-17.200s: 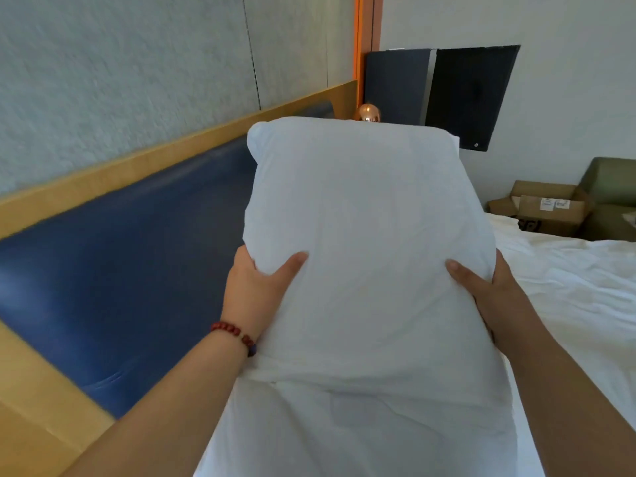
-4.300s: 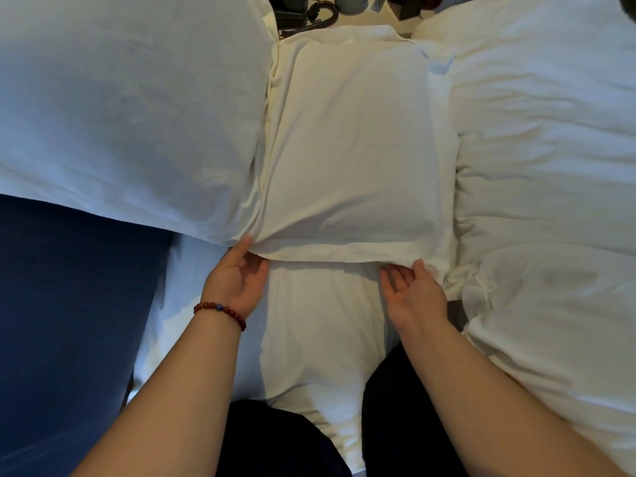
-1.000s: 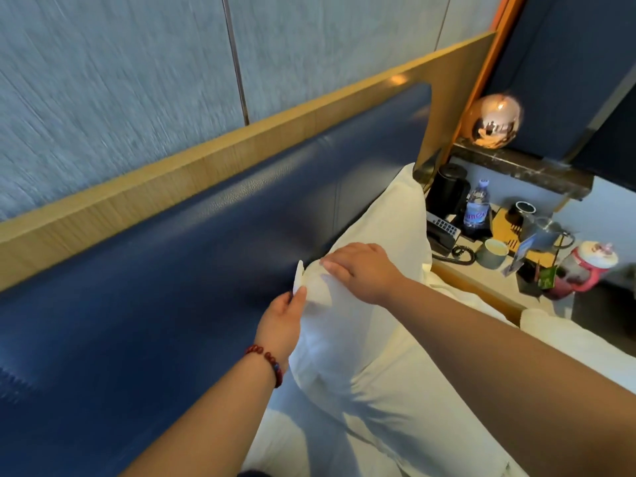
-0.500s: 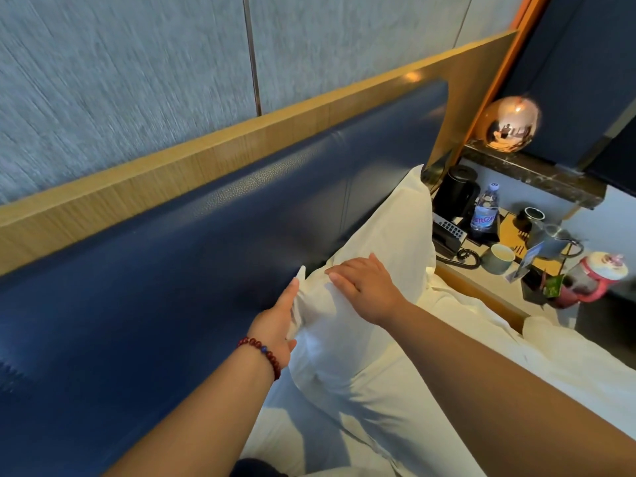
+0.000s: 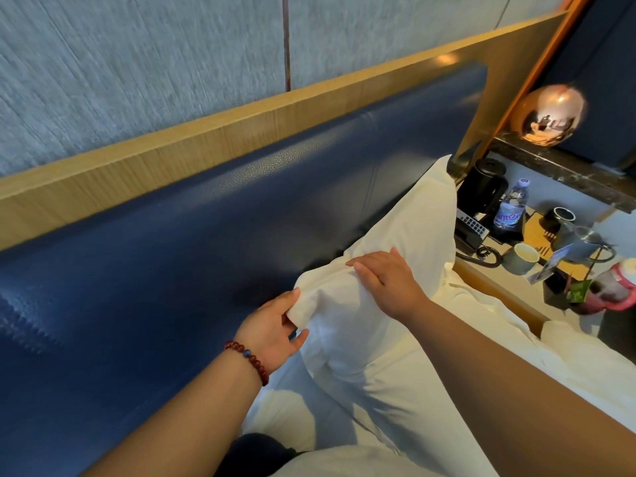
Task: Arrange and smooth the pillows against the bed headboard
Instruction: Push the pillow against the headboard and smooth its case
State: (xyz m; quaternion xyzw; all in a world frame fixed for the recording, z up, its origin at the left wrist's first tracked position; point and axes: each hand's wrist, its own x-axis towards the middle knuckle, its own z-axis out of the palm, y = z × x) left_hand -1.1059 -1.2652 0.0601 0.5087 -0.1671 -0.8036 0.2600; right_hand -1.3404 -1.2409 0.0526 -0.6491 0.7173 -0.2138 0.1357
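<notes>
Across the left and centre of the frame runs the blue headboard [image 5: 206, 253]. Against it, centre-right, leans the white pillow [image 5: 344, 332], its long axis running toward the upper right. The left hand [image 5: 272, 327] pinches its near corner; the right hand [image 5: 389, 284], just right of that, presses the top edge with fingers straight.

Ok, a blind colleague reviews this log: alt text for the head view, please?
A person's left hand pinches the corner of a white fabric pillow leaning against the padded blue headboard, while the right hand rests flat on its top.
</notes>
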